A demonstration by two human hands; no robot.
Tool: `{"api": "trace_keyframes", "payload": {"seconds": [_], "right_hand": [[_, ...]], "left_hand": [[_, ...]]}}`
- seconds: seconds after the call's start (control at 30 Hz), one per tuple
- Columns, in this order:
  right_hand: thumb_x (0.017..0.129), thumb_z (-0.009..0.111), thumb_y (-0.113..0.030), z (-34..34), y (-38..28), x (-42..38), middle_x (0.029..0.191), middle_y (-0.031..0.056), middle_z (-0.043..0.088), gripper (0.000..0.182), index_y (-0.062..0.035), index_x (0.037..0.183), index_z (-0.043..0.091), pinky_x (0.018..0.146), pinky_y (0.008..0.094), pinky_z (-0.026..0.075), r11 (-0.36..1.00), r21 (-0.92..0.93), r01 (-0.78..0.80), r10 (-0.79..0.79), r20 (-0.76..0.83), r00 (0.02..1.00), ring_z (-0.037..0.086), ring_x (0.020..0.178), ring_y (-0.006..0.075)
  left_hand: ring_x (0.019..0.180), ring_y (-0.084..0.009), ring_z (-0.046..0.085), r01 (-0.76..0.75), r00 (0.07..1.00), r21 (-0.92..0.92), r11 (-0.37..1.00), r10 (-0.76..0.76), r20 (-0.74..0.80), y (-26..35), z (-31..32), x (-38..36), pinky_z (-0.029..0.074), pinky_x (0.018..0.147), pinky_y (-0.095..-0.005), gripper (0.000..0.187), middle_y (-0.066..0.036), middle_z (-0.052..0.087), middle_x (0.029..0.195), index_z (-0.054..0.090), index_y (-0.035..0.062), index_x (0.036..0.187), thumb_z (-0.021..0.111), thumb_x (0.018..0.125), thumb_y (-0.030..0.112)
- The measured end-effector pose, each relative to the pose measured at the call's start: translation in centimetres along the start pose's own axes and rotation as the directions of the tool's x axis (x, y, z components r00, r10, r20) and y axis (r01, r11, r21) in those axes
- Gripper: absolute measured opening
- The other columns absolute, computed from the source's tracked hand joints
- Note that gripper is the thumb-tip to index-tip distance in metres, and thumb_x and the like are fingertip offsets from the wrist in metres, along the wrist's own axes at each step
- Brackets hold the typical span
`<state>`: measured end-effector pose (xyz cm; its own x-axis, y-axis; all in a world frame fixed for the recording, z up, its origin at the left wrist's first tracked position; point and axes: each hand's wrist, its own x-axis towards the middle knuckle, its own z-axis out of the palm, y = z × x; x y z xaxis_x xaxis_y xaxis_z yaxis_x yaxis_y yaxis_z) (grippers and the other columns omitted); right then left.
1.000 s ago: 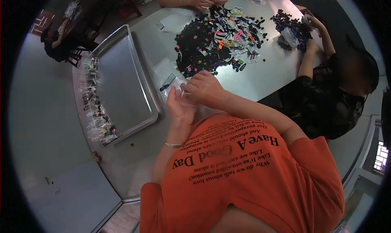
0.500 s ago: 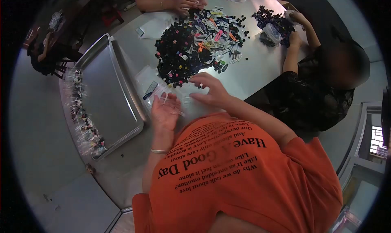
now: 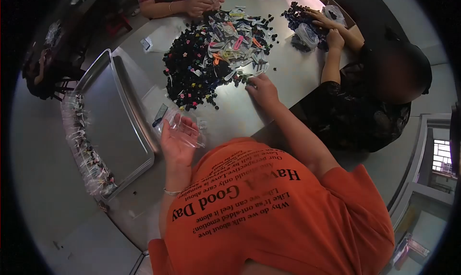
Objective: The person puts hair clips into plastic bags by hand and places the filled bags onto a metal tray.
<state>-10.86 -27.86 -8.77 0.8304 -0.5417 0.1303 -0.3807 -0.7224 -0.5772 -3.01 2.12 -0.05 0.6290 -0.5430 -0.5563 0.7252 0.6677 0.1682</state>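
Note:
My left hand is palm up with its fingers curled around a clear plastic bag, which lies across the palm and fingers. At the near right edge of a big pile, my right hand has its fingertips curled down beside the snap hair clips. What those fingertips hold, if anything, is hidden. The pile also has small black hair claws, some with coloured flowers. Close to my left fingers lies a dark clip on clear plastic packaging.
A large metal tray stands at left, with a row of filled clear bags along its outer side. A co-worker in black sits at right by a smaller dark pile. Another person's hands work at the far side.
My right hand has moved from beside my left hand out to the pile's edge. The plastic bag shows more spread across my left hand. The whole view has shifted slightly.

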Motion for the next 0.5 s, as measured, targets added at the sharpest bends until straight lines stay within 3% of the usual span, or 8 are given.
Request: {"api": "trace_keyframes", "payload": {"seconds": [0.07,0.17,0.27,0.37,0.43,0.5], "right_hand": [[0.073,0.071,-0.021,-0.2,1.1,0.2,0.095,0.0098,0.058,0.03,-0.01,0.1,0.065,0.073,0.037,0.049,0.999,-0.013,0.042,-0.042,0.021,0.999,0.06,0.083,0.0264],[0.072,0.071,-0.018,-0.2,2.0,0.8,0.094,0.0108,0.058,0.037,-0.0074,0.107,0.062,0.071,0.0365,0.05,0.992,0.119,0.033,-0.009,-0.197,0.98,0.06,0.08,0.0261],[0.075,0.07,-0.031,-0.9,2.2,1.8,0.103,0.0125,0.055,0.041,-0.0082,0.108,0.06,0.071,0.0406,0.049,0.963,-0.064,-0.261,0.242,-0.219,0.945,0.06,0.086,0.0302],[0.073,0.07,-0.039,-1.5,1.3,3.1,0.102,0.0129,0.054,0.046,-0.0064,0.102,0.059,0.072,0.0449,0.048,0.922,-0.072,-0.38,0.366,-0.149,0.918,0.06,0.087,0.0334],[0.073,0.07,-0.039,-1.9,0.1,4.1,0.104,0.0133,0.056,0.05,-0.0072,0.11,0.059,0.076,0.0426,0.048,0.883,-0.108,-0.457,0.447,-0.106,0.888,0.059,0.092,0.0326],[0.072,0.071,-0.038,-1.2,0.5,4.7,0.103,0.0124,0.057,0.045,-0.0082,0.105,0.061,0.075,0.0423,0.048,0.875,-0.102,-0.473,0.457,-0.147,0.877,0.06,0.091,0.0321]], "left_hand": [[0.09,-0.0244,0.058,-0.003,1.0,0.001,1.0,0.003,-0.015,0.5,-0.5,-0.6,0.047,0.083,-0.0402,0.036,-0.011,0.062,0.094,0.059,0.0046,0.1,0.048,0.092,0.038],[0.094,-0.0236,0.058,0.019,0.995,-0.036,0.999,-0.016,0.099,1.3,-1.1,-1.2,0.046,0.086,-0.0396,0.041,-0.01,0.063,0.098,0.058,0.0002,0.104,0.042,0.094,0.037],[0.095,-0.0233,0.058,-0.048,0.996,-0.002,0.999,0.048,0.069,1.3,-1.0,-1.0,0.046,0.085,-0.0391,0.041,-0.01,0.063,0.099,0.057,0.0001,0.105,0.042,0.095,0.036],[0.094,-0.0231,0.058,-0.035,0.997,0.01,0.999,0.034,0.066,0.3,-0.1,-0.8,0.046,0.085,-0.0387,0.04,-0.01,0.062,0.099,0.057,0.0002,0.104,0.042,0.095,0.036],[0.09,-0.0241,0.059,-0.01,1.0,0.031,0.999,0.01,-0.002,-0.2,0.5,-0.6,0.048,0.083,-0.0408,0.036,-0.011,0.062,0.094,0.06,0.0043,0.101,0.046,0.093,0.037],[0.09,-0.0241,0.059,0.001,1.0,0.042,0.999,-0.001,-0.01,-0.5,0.7,-0.4,0.048,0.083,-0.0407,0.036,-0.01,0.062,0.094,0.06,0.0043,0.101,0.046,0.093,0.037]]}}
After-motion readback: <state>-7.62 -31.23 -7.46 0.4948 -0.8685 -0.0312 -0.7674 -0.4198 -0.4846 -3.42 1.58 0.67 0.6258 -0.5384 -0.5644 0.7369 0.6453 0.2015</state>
